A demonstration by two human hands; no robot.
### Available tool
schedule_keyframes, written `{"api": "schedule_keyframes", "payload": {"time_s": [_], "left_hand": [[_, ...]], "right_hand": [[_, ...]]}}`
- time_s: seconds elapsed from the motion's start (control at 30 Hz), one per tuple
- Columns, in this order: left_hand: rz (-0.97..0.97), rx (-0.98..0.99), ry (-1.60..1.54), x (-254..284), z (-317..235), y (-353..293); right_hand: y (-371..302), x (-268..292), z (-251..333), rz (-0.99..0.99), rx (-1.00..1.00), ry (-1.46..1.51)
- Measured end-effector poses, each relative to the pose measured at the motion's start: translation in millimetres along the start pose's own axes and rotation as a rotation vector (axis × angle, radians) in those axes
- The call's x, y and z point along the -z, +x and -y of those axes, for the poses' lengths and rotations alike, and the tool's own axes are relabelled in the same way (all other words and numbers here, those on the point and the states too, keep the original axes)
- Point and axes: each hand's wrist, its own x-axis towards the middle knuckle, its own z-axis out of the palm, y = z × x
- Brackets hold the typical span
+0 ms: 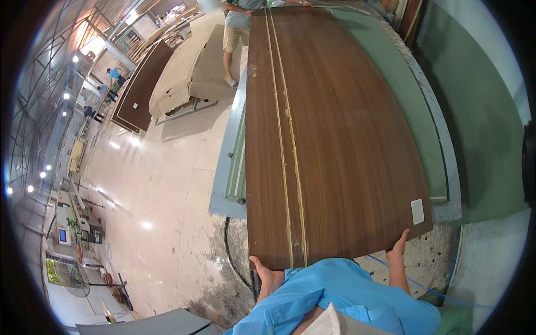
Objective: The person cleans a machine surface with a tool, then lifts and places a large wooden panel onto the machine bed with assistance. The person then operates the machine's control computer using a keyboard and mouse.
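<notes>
A large brown wood-grain panel (346, 128) stretches away from me over a blue-framed table (223, 184) with a green top. Two pale, rough strips run along its length left of the middle, and a white label (417, 212) sits near its near right corner. My left hand (269, 277) grips the near left corner, thumb on top and fingers hidden underneath. At the near edge toward the right, my right hand (397, 248) holds on the same way. Another person (239, 28) at the far end has both hands on the panel's far edge.
A cloth-covered stack (184, 72) and a dark panel (146, 84) stand across the floor to the left. A green sheet (474, 111) leans along the right wall. A black hose (229, 251) and a blue cord (430, 289) lie on the floor. A fan (67, 273) is at lower left.
</notes>
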Motion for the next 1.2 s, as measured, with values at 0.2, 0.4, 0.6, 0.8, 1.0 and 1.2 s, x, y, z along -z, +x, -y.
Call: {"api": "schedule_keyframes", "payload": {"time_s": [0.2,0.4,0.6,0.8,1.0,1.2], "left_hand": [[-0.022,0.056,0.061,-10.2,-6.9,-3.1],[0.116,0.073,0.116,-7.7,-10.0,6.4],[0.130,0.109,0.137,-11.8,-14.0,16.0],[0.089,0.092,0.170,-24.6,-22.7,25.6],[0.050,0.134,0.200,-32.5,-31.3,39.8],[0.194,0.199,0.178,-34.9,-34.5,55.5]], "right_hand": [[-36.0,-16.0,-25.5,0.020,-0.091,-0.098],[-83.0,-42.2,-54.9,0.182,-0.216,-0.065],[-107.1,-65.9,-64.2,0.350,-0.364,0.085],[-103.5,-77.2,-70.5,0.318,-0.367,0.107],[-102.7,-90.8,-81.0,0.255,-0.351,0.096],[-102.6,-102.2,-85.6,0.148,-0.290,0.041]]}}
